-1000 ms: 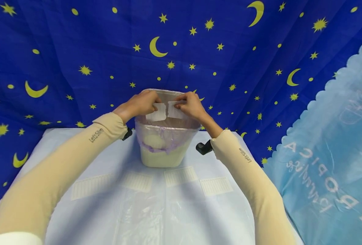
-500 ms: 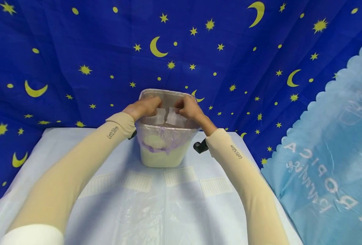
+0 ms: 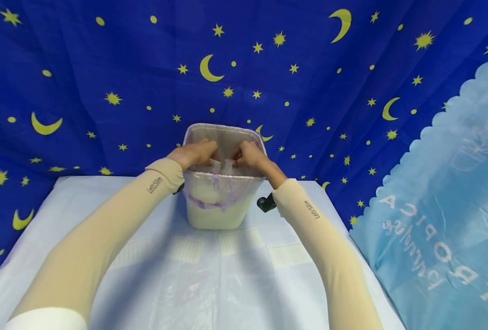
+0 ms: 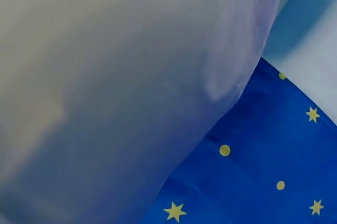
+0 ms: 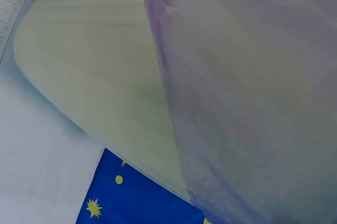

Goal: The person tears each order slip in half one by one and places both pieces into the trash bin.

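A whitish waste bin stands on the table, lined with a thin purple see-through bag folded over its rim. Inside its mouth, my left hand pinches a torn piece of white paper. My right hand pinches another torn paper piece, close beside the first with a ragged gap between them. The front rim hides the lower parts of both pieces. The wrist views are filled by the bin wall and bag, and show no fingers.
Several printed paper sheets lie in a row on the white-covered table in front of the bin. A blue star-and-moon cloth hangs right behind it. A light-blue printed cloth hangs at the right.
Both hands have sunk from above the rim into the bin, taking the two paper pieces down with them. The sheets on the table have stayed where they were.
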Demonstrator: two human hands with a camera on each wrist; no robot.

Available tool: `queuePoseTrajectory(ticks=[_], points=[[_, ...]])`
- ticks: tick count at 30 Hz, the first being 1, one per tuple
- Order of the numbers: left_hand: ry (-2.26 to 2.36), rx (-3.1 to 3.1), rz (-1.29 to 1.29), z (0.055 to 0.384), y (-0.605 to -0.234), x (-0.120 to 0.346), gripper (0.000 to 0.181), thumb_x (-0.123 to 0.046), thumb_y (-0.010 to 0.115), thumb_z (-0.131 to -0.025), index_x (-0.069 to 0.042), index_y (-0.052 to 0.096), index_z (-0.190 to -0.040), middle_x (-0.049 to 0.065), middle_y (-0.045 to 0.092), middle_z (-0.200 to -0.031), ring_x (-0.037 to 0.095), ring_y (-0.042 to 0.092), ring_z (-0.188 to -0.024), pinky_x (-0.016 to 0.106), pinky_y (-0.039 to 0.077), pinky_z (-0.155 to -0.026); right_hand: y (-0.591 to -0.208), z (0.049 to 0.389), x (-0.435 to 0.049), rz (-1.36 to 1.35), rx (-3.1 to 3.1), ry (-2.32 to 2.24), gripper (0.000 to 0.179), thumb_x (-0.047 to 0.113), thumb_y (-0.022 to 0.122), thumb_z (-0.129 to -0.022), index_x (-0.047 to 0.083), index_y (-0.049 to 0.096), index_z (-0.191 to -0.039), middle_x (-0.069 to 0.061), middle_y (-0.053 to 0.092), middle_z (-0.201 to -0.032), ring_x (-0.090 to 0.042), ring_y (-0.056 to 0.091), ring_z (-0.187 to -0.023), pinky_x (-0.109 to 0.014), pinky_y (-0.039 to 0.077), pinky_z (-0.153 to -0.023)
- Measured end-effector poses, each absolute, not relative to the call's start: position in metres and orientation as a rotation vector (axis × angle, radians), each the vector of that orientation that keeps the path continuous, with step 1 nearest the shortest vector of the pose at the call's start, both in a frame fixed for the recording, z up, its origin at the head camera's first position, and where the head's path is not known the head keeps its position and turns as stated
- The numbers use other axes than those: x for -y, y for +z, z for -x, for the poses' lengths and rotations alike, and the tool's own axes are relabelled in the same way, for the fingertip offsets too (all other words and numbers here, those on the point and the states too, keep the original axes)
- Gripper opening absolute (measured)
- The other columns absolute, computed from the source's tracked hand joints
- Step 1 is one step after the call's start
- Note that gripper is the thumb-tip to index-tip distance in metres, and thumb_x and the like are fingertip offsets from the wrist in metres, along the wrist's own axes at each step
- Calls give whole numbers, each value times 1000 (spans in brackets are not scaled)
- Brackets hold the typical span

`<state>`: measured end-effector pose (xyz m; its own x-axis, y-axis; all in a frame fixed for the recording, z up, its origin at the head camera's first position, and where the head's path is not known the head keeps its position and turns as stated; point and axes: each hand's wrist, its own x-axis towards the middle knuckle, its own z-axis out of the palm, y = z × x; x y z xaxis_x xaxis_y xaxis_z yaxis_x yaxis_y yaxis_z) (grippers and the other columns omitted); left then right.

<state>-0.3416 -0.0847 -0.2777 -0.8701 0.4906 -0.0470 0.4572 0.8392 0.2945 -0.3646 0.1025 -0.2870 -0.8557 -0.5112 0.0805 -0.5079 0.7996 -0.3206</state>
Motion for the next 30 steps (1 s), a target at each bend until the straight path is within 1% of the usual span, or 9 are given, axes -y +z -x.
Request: queuePoseTrajectory(ticks=[3,8,14,16,20,23,27,30], points=[[413,-2898,-760,341,-278,85,23,4,62,-83,-1,65,-105,18,65,-110,31,59,-106,43,47,-93,-288,365,-101,824,-2953,-497,18,1,74,-76,-2,75,-94,-14,74,-90,-17,61,-77,-26,50,-75],[429,-2895,-750,339,-280,84,22,5,60,-83,-3,65,-104,17,64,-109,31,59,-103,43,47,-91,-290,364,-96,776,-2913,-442,23,1,73,-76,-2,74,-99,-16,73,-97,-22,66,-89,-30,52,-82],[466,-2885,-764,339,-281,84,21,2,59,-86,-1,66,-105,19,64,-111,33,58,-109,44,45,-96,-292,363,-93,752,-2907,-399,22,2,73,-76,0,75,-98,-13,74,-99,-23,68,-93,-31,52,-85],[464,-2884,-778,340,-281,84,21,2,62,-84,-1,69,-103,19,66,-108,33,59,-108,43,46,-95,-292,363,-93,760,-2907,-381,20,3,73,-77,2,75,-96,-11,75,-97,-22,68,-92,-30,52,-84],[433,-2892,-806,340,-279,85,21,4,66,-77,-3,73,-96,17,69,-102,31,62,-100,42,49,-88,-292,363,-94,780,-2905,-370,15,4,72,-78,5,77,-92,-8,75,-92,-20,68,-89,-28,52,-82],[421,-2901,-812,339,-280,86,22,4,65,-76,-5,74,-94,16,70,-101,30,63,-97,42,50,-85,-292,362,-94,780,-2910,-386,14,5,72,-78,5,77,-90,-8,75,-90,-18,68,-86,-28,52,-81],[408,-2913,-809,337,-281,88,20,3,63,-78,-6,74,-93,11,72,-94,27,64,-93,42,50,-84,-292,360,-94,774,-2917,-401,11,8,73,-79,5,77,-89,-6,74,-86,-16,64,-79,-27,51,-77],[398,-2925,-799,335,-281,89,14,-2,65,-82,-7,73,-93,7,72,-88,24,65,-89,43,50,-84,-291,358,-94,750,-2914,-429,9,10,71,-83,4,76,-87,-5,71,-77,-14,60,-70,-26,49,-70]])
